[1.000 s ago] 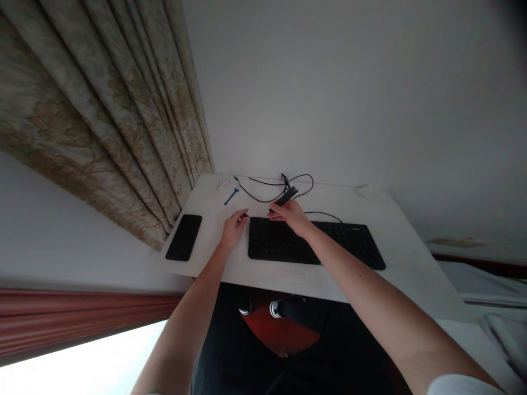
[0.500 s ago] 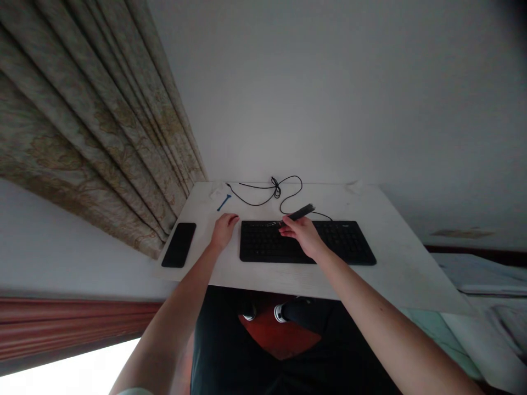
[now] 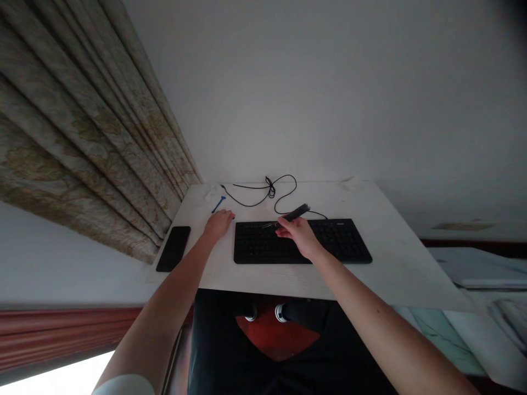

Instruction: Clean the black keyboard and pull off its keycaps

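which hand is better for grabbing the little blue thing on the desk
Left, probably. The left hand seems free and sits on the white desk, close to the blue plastic piece. The right hand is holding a slim dark object over the black keyboard, farther away.

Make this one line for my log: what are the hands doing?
left hand: beside keyboard | right hand: holding black stick over keyboard

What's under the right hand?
Below the right hand lies the black keyboard; the keys directly beneath are covered and can't be seen.
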Demonstrator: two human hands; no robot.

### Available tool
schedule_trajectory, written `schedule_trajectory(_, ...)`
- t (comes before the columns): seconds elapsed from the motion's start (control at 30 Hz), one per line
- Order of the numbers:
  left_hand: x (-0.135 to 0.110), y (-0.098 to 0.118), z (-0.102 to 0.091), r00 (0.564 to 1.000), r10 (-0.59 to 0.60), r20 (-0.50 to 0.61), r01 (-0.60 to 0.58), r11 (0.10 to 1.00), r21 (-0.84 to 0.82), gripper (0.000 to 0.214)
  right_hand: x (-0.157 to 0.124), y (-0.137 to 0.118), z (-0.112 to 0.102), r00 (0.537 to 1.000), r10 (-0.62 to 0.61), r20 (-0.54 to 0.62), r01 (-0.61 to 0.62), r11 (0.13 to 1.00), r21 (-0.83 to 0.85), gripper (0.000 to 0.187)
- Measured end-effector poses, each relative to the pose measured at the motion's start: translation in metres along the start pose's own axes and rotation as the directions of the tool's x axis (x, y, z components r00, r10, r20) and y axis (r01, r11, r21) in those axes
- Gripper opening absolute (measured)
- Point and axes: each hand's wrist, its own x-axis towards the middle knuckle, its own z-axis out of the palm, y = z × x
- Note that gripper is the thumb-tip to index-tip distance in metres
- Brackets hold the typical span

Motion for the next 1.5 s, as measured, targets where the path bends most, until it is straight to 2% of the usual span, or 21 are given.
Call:
schedule_trajectory(0.1,-0.002,-0.002,0.005,0.998,-0.025,-0.058,0.017,0.99,-0.137,0.026,0.001,0.001,-0.001,1.0,0.001,0.001,-0.001,1.0,-0.012,0.044)
schedule_trajectory(0.23,-0.003,-0.004,0.008,0.974,-0.207,-0.087,0.164,0.919,-0.358,0.023,0.002,0.001,0.0,1.0,0.01,0.007,-0.01,1.0,-0.013,0.044)
schedule_trajectory(0.33,0.001,-0.005,0.008,0.934,-0.358,0.013,0.303,0.769,-0.562,0.021,0.001,0.001,0.001,1.0,0.016,0.006,-0.016,1.0,-0.01,0.045)
schedule_trajectory(0.4,0.004,-0.007,0.008,0.905,-0.415,0.094,0.368,0.653,-0.662,0.022,0.0,0.001,0.002,1.0,0.012,0.005,-0.012,1.0,-0.006,0.045)
schedule_trajectory(0.43,0.005,-0.009,0.007,0.898,-0.424,0.116,0.384,0.629,-0.676,0.022,0.0,0.001,0.003,1.0,0.008,0.006,-0.008,1.0,-0.004,0.045)
schedule_trajectory(0.47,0.007,-0.01,0.007,0.898,-0.421,0.126,0.392,0.637,-0.664,0.022,0.0,0.001,0.003,1.0,0.005,0.007,-0.005,1.0,-0.003,0.046)
schedule_trajectory(0.57,0.011,-0.014,0.005,0.916,-0.381,0.122,0.382,0.74,-0.554,0.022,0.001,0.002,0.004,1.0,0.005,0.011,-0.004,1.0,-0.01,0.046)
schedule_trajectory(0.7,0.018,-0.014,0.0,0.949,-0.285,0.133,0.314,0.824,-0.472,0.018,0.001,0.003,0.003,1.0,0.01,0.016,-0.009,1.0,-0.029,0.045)
schedule_trajectory(0.83,0.025,-0.006,-0.006,0.982,-0.066,0.175,0.125,0.927,-0.353,0.011,0.002,0.005,0.002,1.0,0.002,0.007,-0.002,1.0,-0.02,0.043)
schedule_trajectory(0.93,0.026,-0.002,-0.007,0.981,0.077,0.18,-0.028,0.965,-0.262,0.014,0.001,0.006,0.002,1.0,-0.028,0.0,0.028,1.0,-0.006,0.04)
schedule_trajectory(1.1,0.019,-0.002,-0.011,0.987,0.086,0.132,-0.047,0.961,-0.272,0.02,0.001,0.006,0.003,0.999,-0.02,0.035,0.019,0.999,0.031,0.038)
schedule_trajectory(1.2,0.006,0.003,-0.012,0.996,0.078,-0.038,-0.085,0.965,-0.249,0.025,0.002,0.004,0.005,0.999,-0.005,0.05,0.003,0.999,0.054,0.033)
schedule_trajectory(1.3,-0.013,0.016,-0.005,0.978,0.042,-0.204,-0.095,0.962,-0.256,0.025,0.005,0.004,0.009,0.998,0.023,0.054,-0.026,0.997,0.069,0.025)
schedule_trajectory(1.5,-0.043,0.041,0.023,0.983,0.018,-0.183,-0.089,0.919,-0.385,0.022,0.018,0.01,0.031,0.992,0.036,0.125,-0.041,0.998,0.038,0.034)
